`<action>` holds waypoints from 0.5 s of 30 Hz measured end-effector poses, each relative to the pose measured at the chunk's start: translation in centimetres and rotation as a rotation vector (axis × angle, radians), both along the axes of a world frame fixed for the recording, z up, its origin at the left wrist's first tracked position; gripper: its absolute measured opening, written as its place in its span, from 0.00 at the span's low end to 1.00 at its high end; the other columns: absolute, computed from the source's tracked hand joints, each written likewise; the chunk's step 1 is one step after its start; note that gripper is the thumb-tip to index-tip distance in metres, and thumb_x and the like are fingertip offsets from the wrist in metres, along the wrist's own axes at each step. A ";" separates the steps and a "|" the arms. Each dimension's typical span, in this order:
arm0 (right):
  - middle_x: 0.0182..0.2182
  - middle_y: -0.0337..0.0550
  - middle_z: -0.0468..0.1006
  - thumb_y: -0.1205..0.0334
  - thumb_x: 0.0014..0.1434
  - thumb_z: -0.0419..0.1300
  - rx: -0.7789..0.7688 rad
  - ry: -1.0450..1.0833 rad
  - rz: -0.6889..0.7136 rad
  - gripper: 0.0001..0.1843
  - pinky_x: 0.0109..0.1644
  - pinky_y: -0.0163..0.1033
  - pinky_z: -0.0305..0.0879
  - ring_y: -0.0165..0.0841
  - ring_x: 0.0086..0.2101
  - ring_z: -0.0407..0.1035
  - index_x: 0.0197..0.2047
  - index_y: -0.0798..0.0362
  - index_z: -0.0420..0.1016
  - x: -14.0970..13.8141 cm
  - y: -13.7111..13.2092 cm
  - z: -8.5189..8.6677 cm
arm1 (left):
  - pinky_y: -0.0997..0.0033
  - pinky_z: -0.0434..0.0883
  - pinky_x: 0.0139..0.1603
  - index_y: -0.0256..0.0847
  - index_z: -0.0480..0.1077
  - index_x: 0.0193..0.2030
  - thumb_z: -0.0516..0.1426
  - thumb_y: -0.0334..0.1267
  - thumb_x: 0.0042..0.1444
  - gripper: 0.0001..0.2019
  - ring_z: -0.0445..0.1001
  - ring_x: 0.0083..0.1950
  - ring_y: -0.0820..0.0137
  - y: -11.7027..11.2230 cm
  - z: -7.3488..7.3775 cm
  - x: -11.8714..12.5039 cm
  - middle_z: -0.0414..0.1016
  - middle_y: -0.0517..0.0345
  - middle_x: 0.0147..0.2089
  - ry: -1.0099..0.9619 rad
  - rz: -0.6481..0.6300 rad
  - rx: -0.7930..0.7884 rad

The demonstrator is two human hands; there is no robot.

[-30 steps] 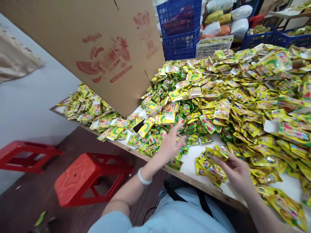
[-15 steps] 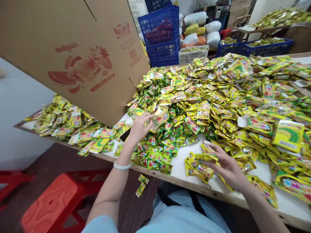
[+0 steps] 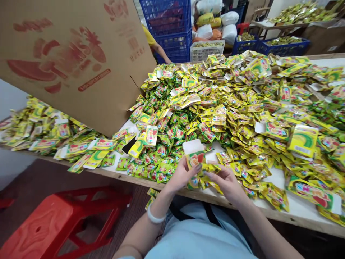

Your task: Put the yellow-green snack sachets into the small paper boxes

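Observation:
My left hand is closed around a small candy box with a watermelon picture, its white flap raised. Between the fingers of my right hand is a yellow candy packet, held against the box's open lower end. Both hands meet above the table's front edge. Green packets lie spread to the left of the hands. To the right rises a heap of yellow packets. A yellow and green box lies over a dark flat object, partly covering it.
A large cardboard carton leans over the table's left part. A red stool stands below on the floor. Behind the table are stacked blue crates, a white crate and another person's arm.
My left hand has come right and toward me, now holding a box beside my right hand. My right hand has taken a yellow packet. Another person's arm has appeared behind the carton.

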State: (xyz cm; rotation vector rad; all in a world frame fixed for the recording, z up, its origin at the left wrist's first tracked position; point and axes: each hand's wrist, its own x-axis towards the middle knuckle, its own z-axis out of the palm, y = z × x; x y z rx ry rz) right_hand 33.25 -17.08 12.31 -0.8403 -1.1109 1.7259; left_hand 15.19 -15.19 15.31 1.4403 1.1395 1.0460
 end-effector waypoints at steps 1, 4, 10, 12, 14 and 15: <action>0.44 0.41 0.83 0.52 0.55 0.69 0.053 -0.043 -0.020 0.14 0.53 0.47 0.75 0.42 0.47 0.77 0.45 0.42 0.81 0.4 -0.2 0.4 | 0.53 0.74 0.56 0.41 0.70 0.57 0.53 0.69 0.56 0.35 0.75 0.57 0.53 -0.2 -0.7 0.5 0.77 0.42 0.55 -0.102 -0.003 -0.071; 0.39 0.43 0.81 0.52 0.54 0.70 0.229 -0.177 -0.189 0.09 0.43 0.43 0.78 0.40 0.41 0.77 0.37 0.45 0.83 2.0 -0.2 2.3 | 0.57 0.75 0.52 0.41 0.73 0.51 0.61 0.58 0.55 0.26 0.78 0.51 0.56 -0.6 -1.3 1.0 0.80 0.47 0.49 -0.323 -0.033 -0.230; 0.37 0.40 0.76 0.62 0.60 0.66 0.301 -0.139 -0.198 0.11 0.26 0.32 0.68 0.27 0.26 0.69 0.47 0.45 0.77 4.0 0.9 4.7 | 0.63 0.74 0.50 0.35 0.72 0.50 0.69 0.53 0.46 0.29 0.78 0.45 0.62 -1.4 0.4 0.1 0.80 0.50 0.43 -0.168 -0.337 -0.391; 0.39 0.42 0.75 0.64 0.61 0.65 0.390 -0.177 -0.090 0.09 0.33 0.34 0.70 0.30 0.33 0.71 0.46 0.46 0.77 3.7 1.6 5.4 | 0.60 0.73 0.53 0.36 0.70 0.54 0.69 0.52 0.47 0.32 0.77 0.48 0.60 -1.9 0.5 0.3 0.79 0.48 0.46 -0.197 -0.373 -0.382; 0.36 0.42 0.74 0.63 0.61 0.63 0.468 -0.305 0.005 0.06 0.33 0.33 0.68 0.30 0.34 0.70 0.43 0.49 0.79 3.6 2.3 6.2 | 0.58 0.72 0.57 0.38 0.64 0.61 0.68 0.50 0.49 0.36 0.76 0.53 0.57 -2.3 0.5 0.4 0.76 0.45 0.53 -0.196 -0.386 -0.327; 0.34 0.41 0.73 0.63 0.62 0.63 0.494 -0.388 0.054 0.05 0.31 0.32 0.66 0.29 0.32 0.68 0.42 0.50 0.79 3.7 2.6 6.6 | 0.57 0.71 0.59 0.39 0.62 0.64 0.67 0.49 0.51 0.37 0.75 0.55 0.57 -2.4 0.6 0.4 0.74 0.45 0.57 -0.165 -0.388 -0.287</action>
